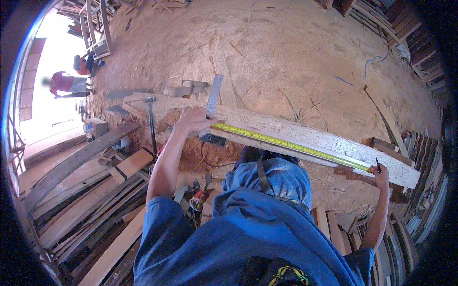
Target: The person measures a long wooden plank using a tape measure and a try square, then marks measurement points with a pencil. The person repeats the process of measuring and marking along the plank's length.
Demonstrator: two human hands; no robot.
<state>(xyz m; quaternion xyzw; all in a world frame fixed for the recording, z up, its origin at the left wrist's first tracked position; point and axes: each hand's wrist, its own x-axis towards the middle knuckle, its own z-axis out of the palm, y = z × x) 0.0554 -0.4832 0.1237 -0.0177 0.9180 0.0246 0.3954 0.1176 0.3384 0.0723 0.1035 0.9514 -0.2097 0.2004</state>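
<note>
A yellow tape measure blade (291, 144) stretches along a long pale wooden plank (305, 128) that lies across in front of me. At the tape's left end, my left hand (193, 119) is closed over a try square (215, 90), whose metal blade crosses the plank; its dark stock (213, 139) hangs at the near edge. My right hand (380, 176) pinches the tape's right end near the plank's end. A thin dark pencil or marker (378, 164) sticks up from its fingers. The tape's case cannot be made out.
A hammer (151, 124) stands left of my left hand. Stacked boards (90, 214) fill the lower left, and more timber (429, 167) lines the right. Wood scraps (188, 88) lie on the sandy ground (286, 52) beyond the plank. Two people (69, 85) are far left.
</note>
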